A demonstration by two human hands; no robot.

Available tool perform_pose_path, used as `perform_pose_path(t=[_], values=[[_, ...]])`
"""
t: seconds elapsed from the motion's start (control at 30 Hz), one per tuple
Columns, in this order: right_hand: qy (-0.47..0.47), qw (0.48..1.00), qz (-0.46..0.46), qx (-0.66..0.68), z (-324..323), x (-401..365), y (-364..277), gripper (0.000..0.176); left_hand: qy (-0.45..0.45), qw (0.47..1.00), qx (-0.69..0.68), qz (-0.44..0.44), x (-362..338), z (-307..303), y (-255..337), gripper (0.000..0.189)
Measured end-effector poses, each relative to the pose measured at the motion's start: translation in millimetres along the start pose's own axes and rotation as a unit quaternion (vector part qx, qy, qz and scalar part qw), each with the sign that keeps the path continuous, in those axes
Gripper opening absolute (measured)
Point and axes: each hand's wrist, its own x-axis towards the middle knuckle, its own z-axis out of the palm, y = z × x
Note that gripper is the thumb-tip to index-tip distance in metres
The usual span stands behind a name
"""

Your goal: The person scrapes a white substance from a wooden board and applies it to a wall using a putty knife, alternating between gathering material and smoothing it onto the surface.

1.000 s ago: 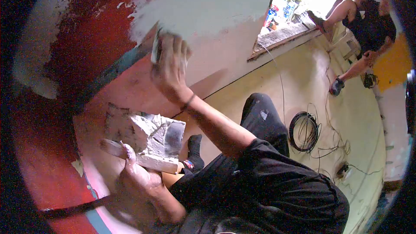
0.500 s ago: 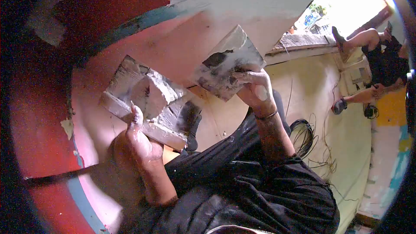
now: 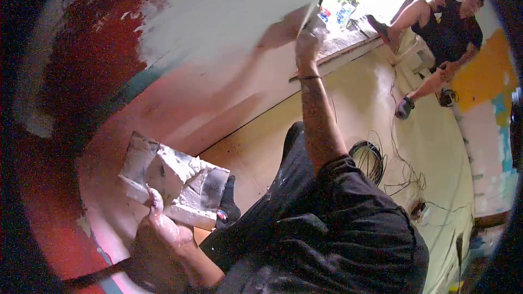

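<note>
A shallow rectangular putty pan (image 3: 136, 152) rests in my left hand (image 3: 171, 228), thumb over its near rim and fingers beneath. Thick white putty (image 3: 182, 166) is heaped across the pan. My arm is stretched up toward the wall (image 3: 218, 27), where my right hand (image 3: 309, 43) grips a flat square putty scraper (image 3: 314, 11), now seen nearly edge-on. The scraper is right at the white-coated wall beside the window, and its shadow falls on the wall to the left. White smears cover the fingers of both hands.
The wall's lower part shows red paint (image 3: 87, 49) and pink. A bright window with a sill (image 3: 340, 43) is at top right. A seated person (image 3: 447, 32) holds a phone at the right. Coiled black cable (image 3: 368, 160) and loose wires lie on the floor.
My right hand has gone up from above the pan to the wall by the window, turning the scraper edge-on. The left hand with the pan sits slightly lower in view, which has shifted.
</note>
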Motion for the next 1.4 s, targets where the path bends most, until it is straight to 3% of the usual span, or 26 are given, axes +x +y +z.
perform_pose_path(t=[0.07,0.13,0.2,0.27,0.33,0.4,0.43,0.47,0.5,0.53,0.57,0.6,0.63,0.73,0.77,0.8,0.87,0.9,1.0,1.03,1.07,1.13,1.17,1.23,1.27,1.4], values=[[0.051,0.999,-0.011,-0.014,5,2,-49,0.034,0.005,1.0,0.015,0.023,0,6,0,0.05],[0.025,0.962,-0.048,-0.267,18,-17,-85,0.042,0.049,0.994,0.067,0.07,-7,21,5,0.05],[0.145,0.884,-0.023,-0.443,85,-42,-55,0.042,0.059,0.99,0.103,0.073,-7,9,4,0.051],[0.102,0.956,-0.002,-0.274,69,-56,-101,0.036,0.083,0.978,0.171,0.09,-7,-3,3,0.053],[0.033,0.976,-0.03,-0.212,43,-80,-128,0.032,0.066,0.981,0.121,0.135,-12,8,-1,0.058],[-0.034,0.987,-0.058,-0.143,36,-88,-129,0.029,0.201,0.875,0.426,0.113,-18,13,12,0.058],[-0.013,0.991,0.028,0.128,27,-89,-127,0.028,0.178,0.895,0.389,0.125,-16,14,9,0.058],[0.007,0.914,0.109,0.391,20,-88,-124,0.028,0.122,0.946,0.274,0.123,-13,12,7,0.057],[0.047,0.962,0.019,0.268,7,-76,-111,0.019,0.074,0.979,0.161,0.103,-9,11,3,0.057],[0.06,0.836,0.199,0.508,5,-58,-89,0.015,0.06,0.987,0.12,0.088,-6,7,1,0.056],[0.035,0.738,0.145,0.657,15,-40,-37,0.013,0.05,0.991,0.098,0.074,-4,4,-1,0.056],[-0.047,0.934,0.097,0.341,-26,-24,-64,0.017,0.045,0.993,0.088,0.067,-4,3,-2,0.055],[0.075,0.922,0.172,0.338,-27,-10,-81,0.024,0.044,0.993,0.089,0.064,-5,3,-2,0.055],[0.094,0.864,0.164,0.466,-14,10,-53,0.024,0.047,0.992,0.094,0.065,-4,2,0,0.054],[0.053,0.969,-0.019,0.242,-28,11,-73,0.023,0.051,0.992,0.095,0.066,-3,1,-1,0.053],[0.049,0.97,-0.017,0.24,-19,11,-56,0.023,0.055,0.992,0.096,0.066,-2,0,-2,0.053],[0.077,0.98,-0.179,-0.046,-3,15,-25,0.024,0.066,0.99,0.104,0.066,-2,-1,-3,0.052],[0.026,0.964,0.098,0.246,0,12,-20,0.026,0.071,0.989,0.108,0.07,-3,-3,-3,0.052],[0.05,0.944,0.12,0.303,-19,4,-21,0.029,0.084,0.986,0.119,0.079,-2,-9,-3,0.051],[0.049,0.896,0.112,0.426,-26,10,-19,0.031,0.089,0.985,0.121,0.08,-3,-9,-5,0.051],[-0.003,0.925,0.047,0.376,-39,11,1,0.032,0.094,0.985,0.122,0.08,-2,-10,-6,0.051],[0.084,0.981,0.037,0.168,-49,17,-40,0.033,0.106,0.984,0.12,0.077,1,-7,-9,0.05],[0.081,0.982,0.035,0.164,-43,19,-41,0.033,0.112,0.984,0.121,0.074,3,-6,-7,0.05],[0.154,0.973,-0.138,-0.1,-30,20,-39,0.032,0.119,0.983,0.126,0.067,4,-3,-8,0.05],[0.139,0.966,-0.192,-0.102,-21,19,-41,0.034,0.124,0.982,0.13,0.06,6,-2,-5,0.05],[0.124,0.97,-0.141,-0.153,27,-4,-40,0.03,0.166,0.976,0.138,0.028,9,-5,-5,0.05]])
